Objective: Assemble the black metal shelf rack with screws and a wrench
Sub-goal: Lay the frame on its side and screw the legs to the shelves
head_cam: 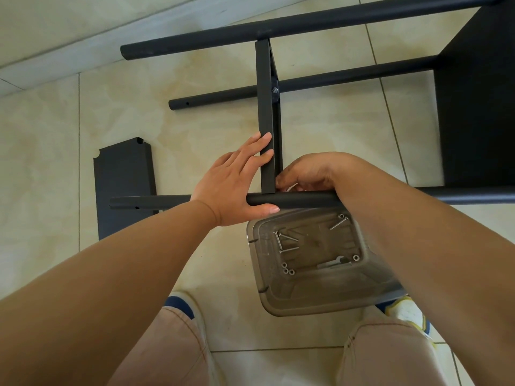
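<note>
The black metal rack lies on its side on the tiled floor, its round posts (306, 22) running left to right. A black shelf panel (267, 107) stands on edge between the posts. My left hand (234, 185) rests with straight fingers against this panel, its thumb under the near post (292, 200). Just right of the panel's near corner, my right hand (309, 174) has curled fingers and pinches something small and pale, mostly hidden. A clear plastic tub (315, 299) beneath the near post holds several screws (288, 240), nuts and a small flat wrench (331, 262).
A loose black shelf panel (124, 185) lies flat on the floor at the left. Another mounted shelf (479, 93) fills the right side. A wall skirting runs along the upper left. My knees and shoes show at the bottom of the view.
</note>
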